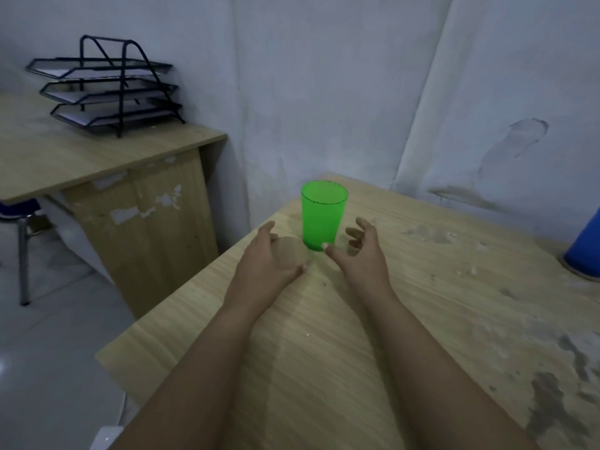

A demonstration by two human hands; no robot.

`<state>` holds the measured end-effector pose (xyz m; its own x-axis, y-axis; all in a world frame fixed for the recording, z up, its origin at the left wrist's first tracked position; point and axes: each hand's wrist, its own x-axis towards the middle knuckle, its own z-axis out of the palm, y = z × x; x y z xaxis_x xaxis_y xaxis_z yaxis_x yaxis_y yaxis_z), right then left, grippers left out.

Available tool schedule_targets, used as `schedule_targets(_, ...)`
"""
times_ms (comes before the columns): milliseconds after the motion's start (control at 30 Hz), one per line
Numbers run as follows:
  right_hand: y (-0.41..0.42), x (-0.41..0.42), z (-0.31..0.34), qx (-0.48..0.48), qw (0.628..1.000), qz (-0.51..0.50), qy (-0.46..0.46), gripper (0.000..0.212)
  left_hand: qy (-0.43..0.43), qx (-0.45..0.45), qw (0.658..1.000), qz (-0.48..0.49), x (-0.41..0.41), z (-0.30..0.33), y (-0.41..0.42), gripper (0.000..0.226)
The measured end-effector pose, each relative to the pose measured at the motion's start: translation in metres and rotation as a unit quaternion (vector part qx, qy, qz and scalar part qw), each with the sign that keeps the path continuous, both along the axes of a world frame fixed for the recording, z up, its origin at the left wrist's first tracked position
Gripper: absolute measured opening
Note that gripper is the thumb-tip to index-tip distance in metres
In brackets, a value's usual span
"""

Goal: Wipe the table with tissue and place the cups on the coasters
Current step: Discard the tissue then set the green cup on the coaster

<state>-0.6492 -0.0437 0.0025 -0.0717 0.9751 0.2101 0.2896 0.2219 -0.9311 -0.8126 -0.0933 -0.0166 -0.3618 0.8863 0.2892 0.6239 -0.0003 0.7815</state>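
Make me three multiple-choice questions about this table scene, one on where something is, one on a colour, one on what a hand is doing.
1. Where does the round tan coaster lie?
A. Just left of the translucent green plastic cup
B. Inside the cup
C. On the black wire tray rack

2. What colour is the object at the wooden table's right edge?
A. Red
B. Blue
C. Yellow

3. What is the left hand doing?
A. Holding the coaster
B. Lifting the cup
C. Hanging off the table

Answers: 1 A, the coaster sits by the cup's base; 2 B, it is plainly blue; 3 A, thumb and fingers wrap around the coaster's rim.
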Motion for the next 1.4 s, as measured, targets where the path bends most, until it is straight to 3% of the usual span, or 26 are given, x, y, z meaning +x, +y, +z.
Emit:
schedule_targets(100, 0.017, -0.024, 0.0, 0.003, 1.0, 0.03, 0.006, 0.113, -0.002, -0.003, 1.0, -0.006, -0.001, 0.0, -0.001, 0.104)
schedule_targets(167, 0.027, -0.035, 0.0, 0.004, 0.998, 0.044, 0.04, 0.12, -0.007, -0.003, 1.0, -0.006, -0.002, 0.0, 0.0, 0.106)
schedule_targets(400, 0.037, -0.038, 0.003, 0.027, 0.999, 0.008, 0.037, 0.074, 0.031, -0.013, 0.999, -0.013, -0.002, -0.002, 0.001, 0.106)
schedule_targets(567, 0.033, -0.003, 0.005, 0.037, 0.998, -0.029, 0.046, 0.075, 0.033, -0.018, 0.999, -0.025, -0.001, 0.0, 0.002, 0.101)
schedule_targets(867, 0.045, 0.097, 0.005, 0.045, 0.989, -0.13, 0.05, 0.073, -0.057, 0.023, 0.991, -0.12, 0.077, 0.018, 0.047, 0.097)
schedule_targets(1233, 0.071, 0.207, 0.003, 0.043, 0.977, -0.202, 0.044, 0.066, -0.093, 0.028, 0.974, -0.207, 0.203, 0.019, 0.127, 0.114)
schedule_targets(1400, 0.08, 0.234, -0.002, 0.04, 0.969, -0.226, 0.087, 0.055, -0.121, 0.008, 0.969, -0.216, 0.241, 0.018, 0.165, 0.122)
